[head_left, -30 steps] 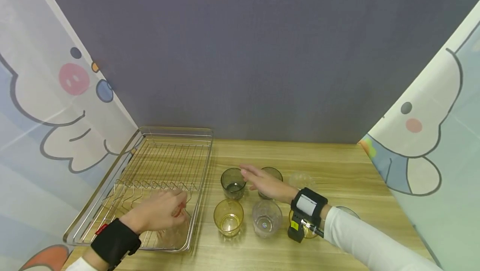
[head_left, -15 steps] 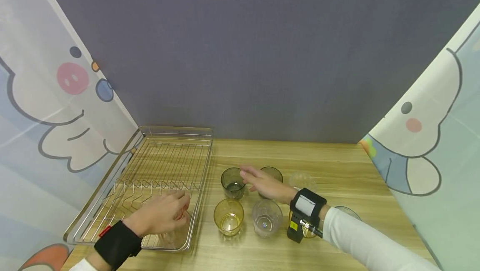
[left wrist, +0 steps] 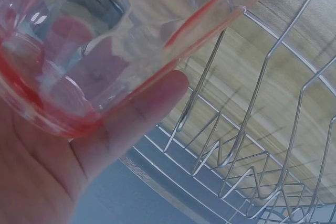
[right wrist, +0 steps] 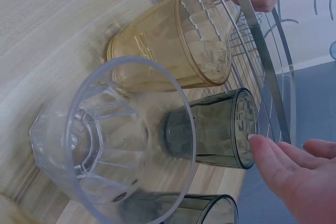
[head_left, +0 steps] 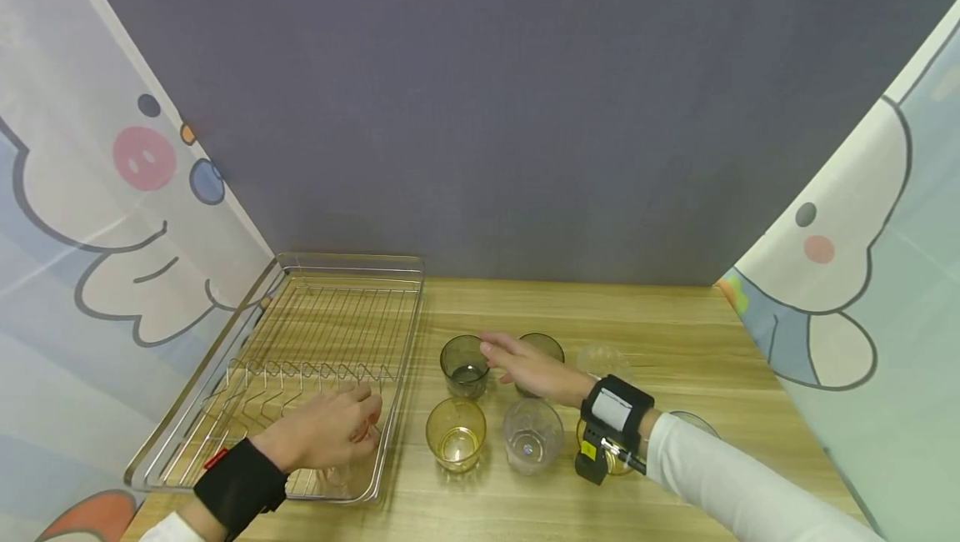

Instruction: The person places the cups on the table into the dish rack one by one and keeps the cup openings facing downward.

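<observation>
My left hand (head_left: 330, 425) grips a clear, red-tinted drinking glass (left wrist: 105, 35) low over the near right part of the wire dish rack (head_left: 337, 321). In the left wrist view, the thumb lies along the glass, with bent rack wires beside it. My right hand (head_left: 536, 367) is held out with fingers extended, holding nothing. Its fingertips overlap the rim of a smoky grey glass (right wrist: 210, 129) in the right wrist view. A second grey glass (head_left: 542, 347) is partly hidden behind this hand. Nearer me stand an amber glass (head_left: 456, 442) and a clear glass (head_left: 532, 442).
Another clear glass (head_left: 600, 358) stands right of the grey ones. A second amber glass (head_left: 619, 465) and a further glass rim (head_left: 696, 422) show partly behind the right forearm. The rack's raised metal edge (head_left: 408, 350) runs left of the glasses. A grey wall (head_left: 480, 108) closes the back.
My left hand has shifted slightly to the right over the rack, its wrist turning a little, with the red-tinted glass still in its grip. The right hand stays nearly still.
</observation>
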### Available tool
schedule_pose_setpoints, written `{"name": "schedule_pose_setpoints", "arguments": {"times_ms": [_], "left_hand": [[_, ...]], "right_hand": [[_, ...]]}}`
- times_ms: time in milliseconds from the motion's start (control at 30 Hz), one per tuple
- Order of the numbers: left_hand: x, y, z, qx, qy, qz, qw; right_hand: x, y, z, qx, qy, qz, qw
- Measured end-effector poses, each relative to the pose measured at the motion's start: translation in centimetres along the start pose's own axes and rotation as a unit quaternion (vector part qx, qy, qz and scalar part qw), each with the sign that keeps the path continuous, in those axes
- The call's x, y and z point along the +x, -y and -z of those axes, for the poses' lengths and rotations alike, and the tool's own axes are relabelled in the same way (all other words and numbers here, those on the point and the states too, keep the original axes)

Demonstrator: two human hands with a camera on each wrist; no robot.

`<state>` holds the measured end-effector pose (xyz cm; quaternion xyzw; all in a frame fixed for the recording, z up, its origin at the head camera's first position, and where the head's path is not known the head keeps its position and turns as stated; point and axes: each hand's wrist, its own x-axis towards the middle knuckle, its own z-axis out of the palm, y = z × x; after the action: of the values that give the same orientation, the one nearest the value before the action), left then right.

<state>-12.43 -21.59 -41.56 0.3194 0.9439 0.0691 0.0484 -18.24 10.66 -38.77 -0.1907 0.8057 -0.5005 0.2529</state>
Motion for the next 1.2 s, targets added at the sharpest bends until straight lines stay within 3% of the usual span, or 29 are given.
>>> {"name": "schedule_pose_setpoints", "arguments": {"times_ms": [467,800,967,1200], "left_hand": [[0.1,0.2,0.7,-0.053,0.070,0.016,0.9960],[0.2,0.2,3.1,-0.144,0.119,0.056,0.9808],[1.0,0.4,5.2,-0.141,0.103,0.063,0.9827],[2.6,1.5,7.4,-0.129,0.031,0.044,0.9902]], "right_hand": [[0.1,-0.2,0.2,-0.012,-0.016,-0.017,0.9997],[-0.1,0.3,1.1,-0.012,-0.028,-0.030,0.9991],[-0.3,0.5,1.8,-0.006,-0.037,-0.047,0.9982],[-0.5,0.9,3.7,0.002,-0.040,-0.011,0.9991]]}}
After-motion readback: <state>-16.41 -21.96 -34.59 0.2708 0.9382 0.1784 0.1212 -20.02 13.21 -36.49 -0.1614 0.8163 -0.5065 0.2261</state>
